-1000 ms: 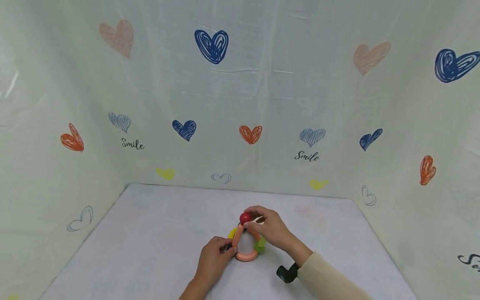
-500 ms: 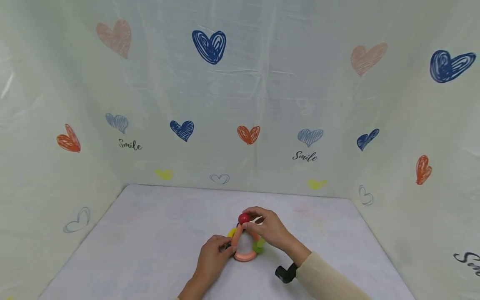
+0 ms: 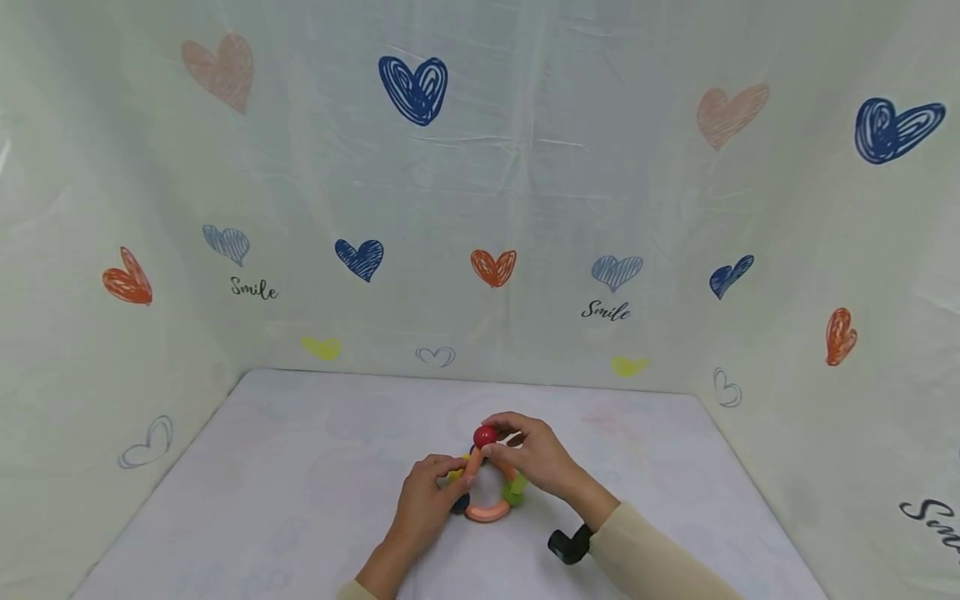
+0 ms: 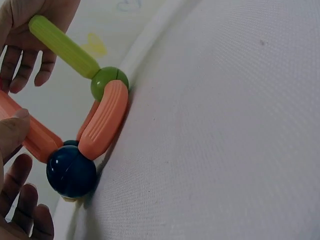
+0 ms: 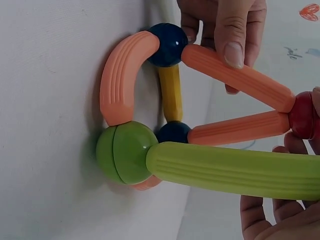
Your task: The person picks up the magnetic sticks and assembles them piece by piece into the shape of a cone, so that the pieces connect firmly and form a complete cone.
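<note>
A small frame of toy sticks and balls stands on the table. At its top, a red ball [image 3: 484, 436] is held between the thumb and fingers of my right hand [image 3: 543, 457]. My left hand [image 3: 425, 504] pinches an orange stick [image 5: 240, 75] that runs from the red ball down to a dark blue ball [image 4: 71, 171]. A second orange stick [image 5: 240, 127] joins the red ball to another blue ball [image 5: 173, 133]. Curved orange sticks [image 4: 105, 122] and a yellow stick [image 5: 170, 92] form the base. From a green ball [image 5: 127, 152], a light green stick [image 5: 235, 169] slants upward.
The white table [image 3: 300, 483] spreads around the frame. Behind it hangs a pale curtain [image 3: 525, 200] printed with hearts. A black device [image 3: 567, 546] sits beside the right sleeve [image 3: 652, 558].
My left hand has shifted slightly up along the orange stick, so a blue ball shows below it. My right hand stays at the red ball. The head view has drifted a little.
</note>
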Demonstrator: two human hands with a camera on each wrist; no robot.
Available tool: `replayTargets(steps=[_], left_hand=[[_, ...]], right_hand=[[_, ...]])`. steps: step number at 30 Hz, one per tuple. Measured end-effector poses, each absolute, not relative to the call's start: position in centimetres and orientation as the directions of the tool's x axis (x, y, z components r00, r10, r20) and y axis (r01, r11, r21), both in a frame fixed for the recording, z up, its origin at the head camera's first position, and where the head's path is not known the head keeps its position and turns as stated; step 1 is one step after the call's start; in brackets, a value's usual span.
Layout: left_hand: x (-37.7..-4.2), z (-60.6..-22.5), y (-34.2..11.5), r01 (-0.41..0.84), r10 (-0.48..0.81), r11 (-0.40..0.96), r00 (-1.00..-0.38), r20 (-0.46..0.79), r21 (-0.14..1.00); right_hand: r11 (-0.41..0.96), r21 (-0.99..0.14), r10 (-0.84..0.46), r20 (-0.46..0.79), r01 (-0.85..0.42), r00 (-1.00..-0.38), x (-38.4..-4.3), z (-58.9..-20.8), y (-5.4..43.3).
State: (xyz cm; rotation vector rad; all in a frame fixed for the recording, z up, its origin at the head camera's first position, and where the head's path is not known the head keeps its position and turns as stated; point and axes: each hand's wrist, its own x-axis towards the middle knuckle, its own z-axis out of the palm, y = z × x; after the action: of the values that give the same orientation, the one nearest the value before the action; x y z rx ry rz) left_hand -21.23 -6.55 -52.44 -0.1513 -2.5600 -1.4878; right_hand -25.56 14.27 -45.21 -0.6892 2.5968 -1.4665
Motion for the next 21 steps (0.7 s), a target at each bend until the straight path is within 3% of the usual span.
replayTargets(steps=[12, 21], left_hand=[[-21.1, -52.2, -6.2, 0.138, -0.033, 0.482, -0.984, 0.175, 0.865], [-21.1, -51.8, -6.1, 0.124, -0.037, 0.486, -0.986, 0.162, 0.865]], right_hand=[[0.354, -0.898, -0.222, 0.189, -0.260, -0.956, -23.5, -46.3, 17.8], [0.299, -0.937, -0.257, 0.103, -0.181, -0.961, -21.6, -48.8, 19.8]])
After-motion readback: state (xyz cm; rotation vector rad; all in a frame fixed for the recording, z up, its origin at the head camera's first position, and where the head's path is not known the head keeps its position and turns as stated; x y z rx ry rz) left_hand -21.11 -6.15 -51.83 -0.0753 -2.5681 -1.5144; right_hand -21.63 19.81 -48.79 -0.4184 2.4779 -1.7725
